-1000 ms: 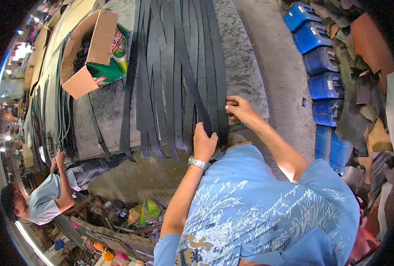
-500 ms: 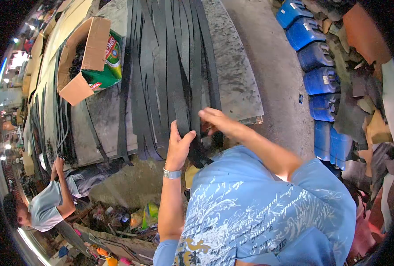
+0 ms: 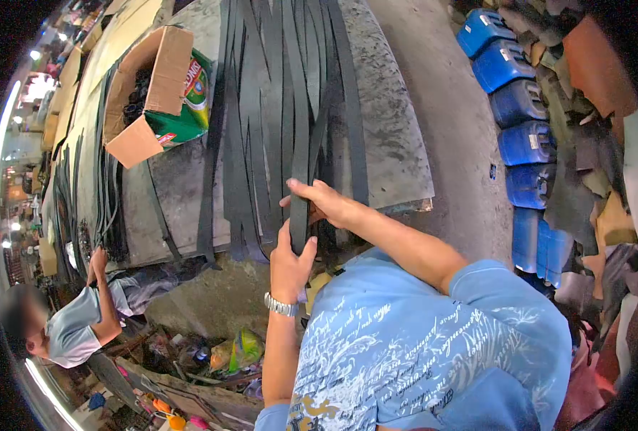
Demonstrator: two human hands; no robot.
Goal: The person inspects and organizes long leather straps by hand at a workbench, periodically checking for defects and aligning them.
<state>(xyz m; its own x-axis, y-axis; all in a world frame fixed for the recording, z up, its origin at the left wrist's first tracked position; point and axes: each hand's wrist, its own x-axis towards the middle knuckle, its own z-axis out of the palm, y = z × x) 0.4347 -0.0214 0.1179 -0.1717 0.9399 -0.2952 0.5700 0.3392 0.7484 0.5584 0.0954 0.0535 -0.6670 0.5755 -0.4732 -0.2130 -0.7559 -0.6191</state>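
Observation:
Long black strips (image 3: 279, 108) lie side by side along the table, several of them crossing. Near the table's front edge, my left hand (image 3: 290, 264), with a metal watch on its wrist, closes around the end of one black strip (image 3: 299, 228), thumb on one side and fingers on the other. Slightly farther up the same strip is my right hand (image 3: 326, 203). Its thumb lies across the top of the strip and its fingers go underneath, partly hidden.
An open cardboard box (image 3: 132, 147) of dark coiled pieces stands on the table (image 3: 394, 129). At the left, a co-worker (image 3: 75, 327) handles other dark strips. Blue jerrycans (image 3: 525, 142) line the floor on the right, beside leather-like scraps (image 3: 592, 65).
My right hand has moved left onto the strip and closed over it. The left hand still grips a strip. The whole view has shifted slightly.

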